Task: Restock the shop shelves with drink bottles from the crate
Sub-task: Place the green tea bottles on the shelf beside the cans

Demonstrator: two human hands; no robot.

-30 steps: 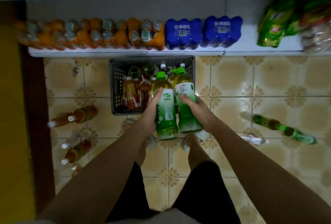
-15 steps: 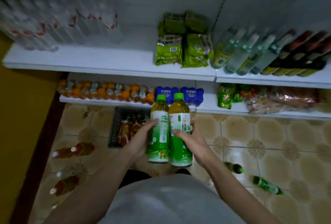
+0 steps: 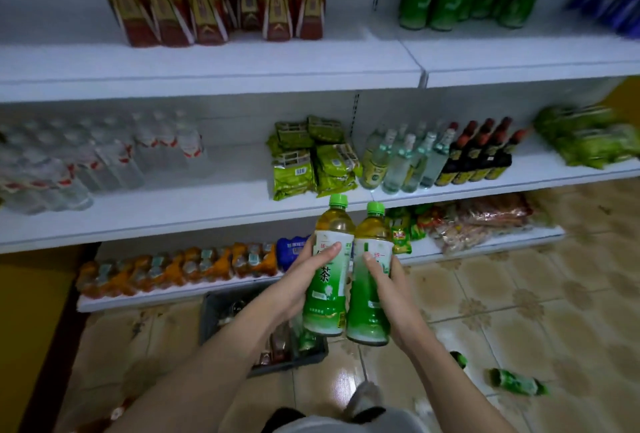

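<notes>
Up front, mid-air: two green-capped plastic tea bottles, upright and pressed side by side, held above the crate
Left hand (image 3: 298, 288): fingers wrapped round the left green-label tea bottle (image 3: 327, 280)
Right hand (image 3: 391, 294): fingers curled round the right green-label tea bottle (image 3: 369, 290)
Crate: grey plastic crate (image 3: 211, 314) sits on the tiled floor below, more bottles inside
Shelves: white metal shelf (image 3: 173, 214) is just behind the caps

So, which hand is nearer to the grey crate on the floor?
Left. The left hand, gripping one green tea bottle, is right above the grey crate in the image. The right hand, gripping the other bottle, is further to its right, over the tiles.
</notes>
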